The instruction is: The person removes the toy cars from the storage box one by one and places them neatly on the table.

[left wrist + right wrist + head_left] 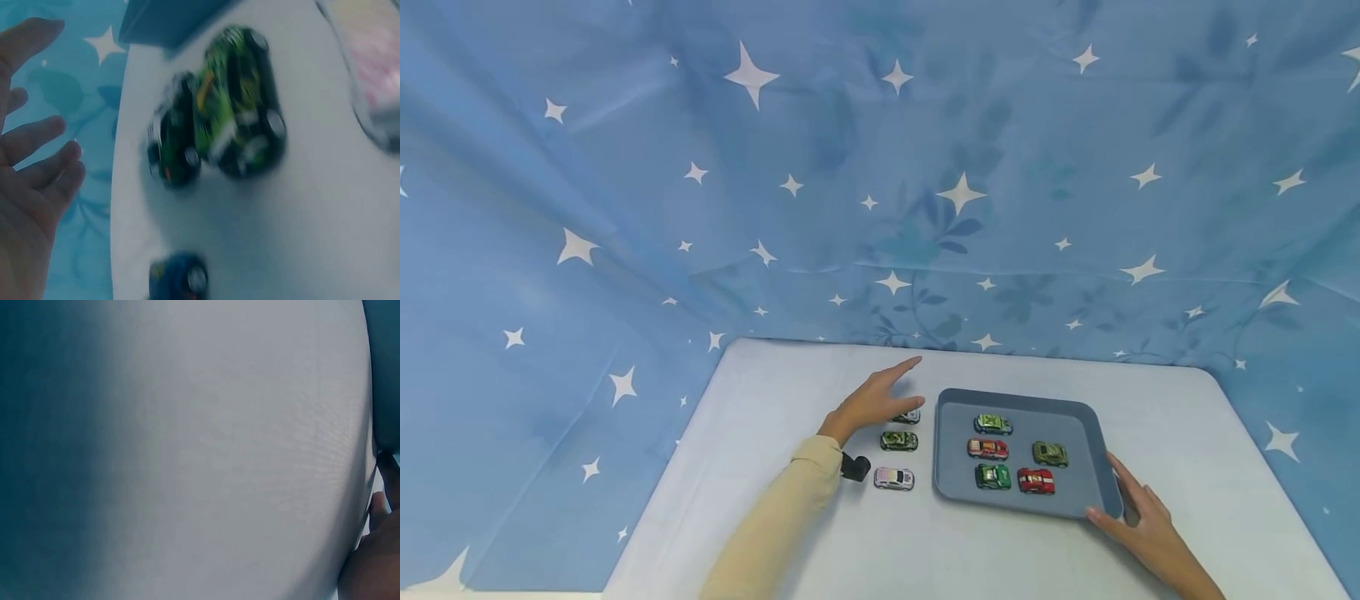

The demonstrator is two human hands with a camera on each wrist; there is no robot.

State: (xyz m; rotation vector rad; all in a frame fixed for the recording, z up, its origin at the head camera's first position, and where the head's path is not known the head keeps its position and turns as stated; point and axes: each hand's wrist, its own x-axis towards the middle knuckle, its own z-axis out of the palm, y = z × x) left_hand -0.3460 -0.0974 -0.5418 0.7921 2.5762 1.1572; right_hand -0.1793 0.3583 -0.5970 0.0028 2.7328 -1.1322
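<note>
My left hand (874, 402) hovers with its fingers spread and nothing in them, over a partly hidden white-and-dark toy car (910, 416). Nearer me are a green camouflage toy car (899, 441) and a white-and-pink one (893, 478). The left wrist view adds part of a blue toy car (178, 276), blurred. My right hand (1144, 527) holds the grey tray (1022, 501) by its near right corner, thumb on the front rim, fingers along the right side. Within the tray sit several toy cars, including a red one (1036, 481) and an olive one (1050, 453).
A white cloth covers the table (820, 371). Behind it hangs a blue curtain (1030, 208) with white stars. A small black device (854, 467) sits at my left wrist, beside the white-and-pink car.
</note>
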